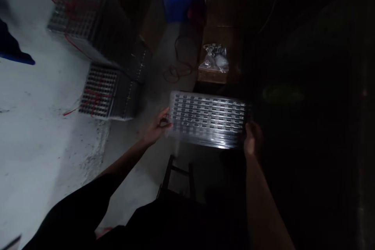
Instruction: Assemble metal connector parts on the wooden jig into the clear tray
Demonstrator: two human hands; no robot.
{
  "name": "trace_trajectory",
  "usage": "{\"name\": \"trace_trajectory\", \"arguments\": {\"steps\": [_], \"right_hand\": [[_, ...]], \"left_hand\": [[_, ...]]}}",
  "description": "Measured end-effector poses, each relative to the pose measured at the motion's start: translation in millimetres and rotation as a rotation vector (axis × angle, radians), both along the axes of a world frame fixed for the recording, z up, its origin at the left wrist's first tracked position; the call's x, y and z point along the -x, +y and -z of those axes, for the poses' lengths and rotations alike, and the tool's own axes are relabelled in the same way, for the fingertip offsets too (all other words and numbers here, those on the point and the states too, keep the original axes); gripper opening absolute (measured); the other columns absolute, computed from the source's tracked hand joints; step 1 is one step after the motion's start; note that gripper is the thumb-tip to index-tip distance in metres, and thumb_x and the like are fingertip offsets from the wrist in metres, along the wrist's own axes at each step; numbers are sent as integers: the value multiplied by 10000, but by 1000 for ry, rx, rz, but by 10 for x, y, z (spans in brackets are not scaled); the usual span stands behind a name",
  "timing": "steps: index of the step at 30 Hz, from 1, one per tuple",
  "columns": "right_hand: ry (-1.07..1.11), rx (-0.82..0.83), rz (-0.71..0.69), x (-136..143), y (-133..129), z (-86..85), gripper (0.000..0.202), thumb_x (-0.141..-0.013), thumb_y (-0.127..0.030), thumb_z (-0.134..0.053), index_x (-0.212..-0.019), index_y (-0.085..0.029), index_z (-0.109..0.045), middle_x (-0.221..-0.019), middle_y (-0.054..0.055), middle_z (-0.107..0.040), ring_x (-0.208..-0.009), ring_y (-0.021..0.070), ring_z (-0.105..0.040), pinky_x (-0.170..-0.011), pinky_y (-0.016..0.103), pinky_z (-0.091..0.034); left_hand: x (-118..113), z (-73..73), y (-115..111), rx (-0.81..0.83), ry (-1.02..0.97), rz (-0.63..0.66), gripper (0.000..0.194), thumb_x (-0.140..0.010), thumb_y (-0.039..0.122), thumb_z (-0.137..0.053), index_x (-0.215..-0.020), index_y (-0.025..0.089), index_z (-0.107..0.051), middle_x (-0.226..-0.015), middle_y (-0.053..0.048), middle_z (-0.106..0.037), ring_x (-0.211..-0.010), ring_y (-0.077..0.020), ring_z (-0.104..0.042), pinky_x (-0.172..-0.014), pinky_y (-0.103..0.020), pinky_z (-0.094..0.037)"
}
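A stack of clear plastic trays (209, 115) with rows of small dark parts spans the space between my two hands. My left hand (158, 127) grips its left end, fingers and thumb closed on the edge. At the opposite end, my right hand (252, 138) is closed on the stack's lower right corner, partly lost in shadow. Beyond the stack, a clear bag of small metal parts (216, 58) lies on a brown cardboard box (212, 35).
Tray bundles tied with red string stand on the left, one nearer (99, 91) and one farther (76, 8). A blue container (183, 6) is at the back. Red cord (175, 72) lies on the floor. A dark stool frame (178, 172) stands below the stack.
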State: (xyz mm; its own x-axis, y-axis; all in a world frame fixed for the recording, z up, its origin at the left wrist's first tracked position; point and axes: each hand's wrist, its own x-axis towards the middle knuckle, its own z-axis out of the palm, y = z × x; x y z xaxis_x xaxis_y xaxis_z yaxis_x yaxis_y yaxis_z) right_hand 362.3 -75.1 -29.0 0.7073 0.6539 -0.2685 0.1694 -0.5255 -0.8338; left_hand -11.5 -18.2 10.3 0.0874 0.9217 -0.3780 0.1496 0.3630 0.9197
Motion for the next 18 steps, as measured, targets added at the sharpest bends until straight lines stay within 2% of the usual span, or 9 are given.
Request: {"name": "trace_trajectory", "arguments": {"steps": [4, 9, 13, 18], "right_hand": [[-84, 81, -22, 83, 191, 72, 710, -756, -708, -502, -1184, -163, -658, -1230, 174, -676, -1178, 332, -588, -1041, 479, -411], [-144, 140, 20, 231, 106, 174, 729, -839, -689, -410, -1283, -150, -620, -1276, 206, -655, -1196, 348, -595, -1032, 483, -422], [-141, 145, 13, 245, 111, 192, 699, -854, -673, -426, -1296, -166, -617, -1271, 188, -661, -1199, 347, -592, -1053, 488, -405], [-150, 118, 7, 215, 125, 211, 697, -868, -674, -425, -1303, -165, -618, -1376, 196, -578, -1310, 341, -502, -1141, 492, -323]], "left_hand": [[-123, 199, 120, -34, 136, -71, 626, -667, 203, -762, -1281, 239, -646, -1001, -37, -629, -786, -135, -562, -764, -287, -508], [-160, 370, -25, -98, 173, -121, 532, -704, 303, -732, -1228, 257, -652, -1074, -57, -622, -814, -147, -559, -678, -261, -509], [-153, 388, -68, -93, 175, -132, 486, -729, 357, -703, -1203, 259, -649, -1082, -57, -605, -798, -142, -570, -682, -274, -528], [-165, 297, -8, 8, 174, -102, 525, -705, 377, -728, -1208, 246, -652, -1151, -69, -628, -838, -165, -598, -712, -298, -541]]}}
